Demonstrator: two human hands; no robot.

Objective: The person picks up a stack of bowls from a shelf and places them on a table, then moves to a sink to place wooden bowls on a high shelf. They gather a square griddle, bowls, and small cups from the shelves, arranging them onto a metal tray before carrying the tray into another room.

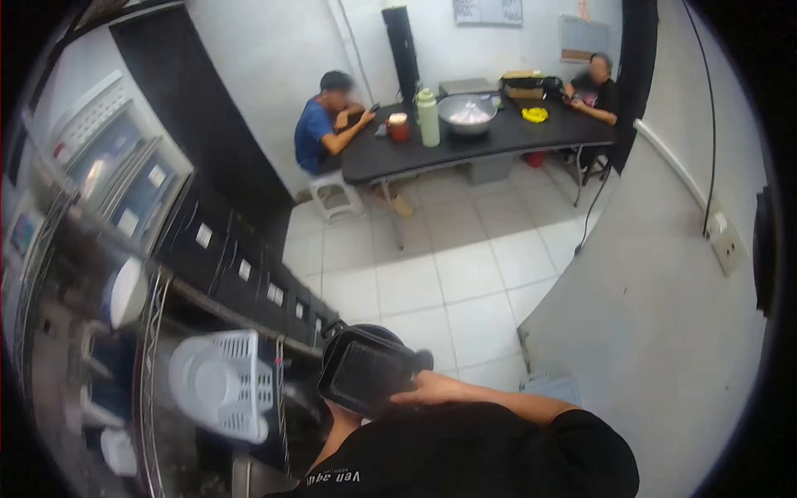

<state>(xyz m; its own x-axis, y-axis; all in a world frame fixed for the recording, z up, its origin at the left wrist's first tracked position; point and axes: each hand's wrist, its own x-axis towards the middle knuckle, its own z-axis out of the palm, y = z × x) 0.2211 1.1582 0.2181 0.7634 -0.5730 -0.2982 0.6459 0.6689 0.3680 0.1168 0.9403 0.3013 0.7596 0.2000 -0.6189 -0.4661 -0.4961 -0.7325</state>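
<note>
In front of my body I hold a rectangular black tray, tilted, with its inside facing up at me. My right hand grips its right side, thumb over the rim. At the near left edge, my left hand is against the tray, its fingers mostly hidden underneath. Beyond the tray shows part of a round dark object. Left of my left hand, a white plastic basket stands on the wire rack.
Black drawers line the left. Ahead, two people sit at a black table bearing a metal bowl and a green bottle. White tile floor lies between, and a pale wall rises on the right.
</note>
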